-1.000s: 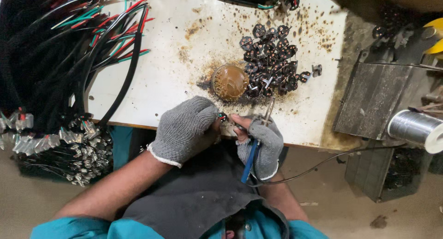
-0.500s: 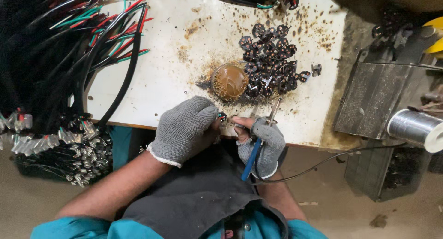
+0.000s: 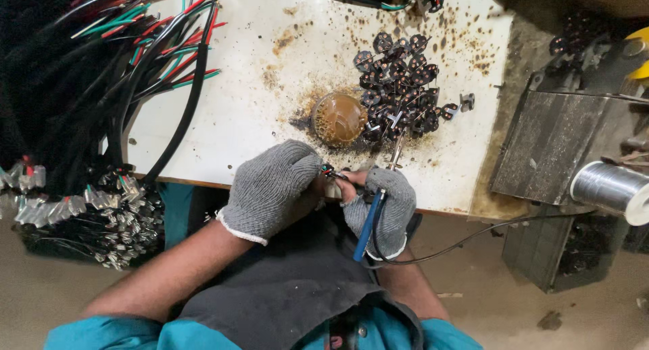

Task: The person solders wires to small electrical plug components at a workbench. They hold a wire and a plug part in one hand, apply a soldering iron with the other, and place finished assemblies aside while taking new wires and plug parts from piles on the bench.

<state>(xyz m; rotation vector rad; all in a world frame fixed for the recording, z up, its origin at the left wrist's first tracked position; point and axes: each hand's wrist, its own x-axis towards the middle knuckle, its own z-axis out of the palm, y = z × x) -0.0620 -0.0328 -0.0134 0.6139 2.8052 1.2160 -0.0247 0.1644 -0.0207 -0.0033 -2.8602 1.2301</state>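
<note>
Unmoved, blue-handled soldering iron (image 3: 370, 223) in right hand (image 3: 385, 208).

No packages, labels, signs or screens show anywhere in the head view.
</note>
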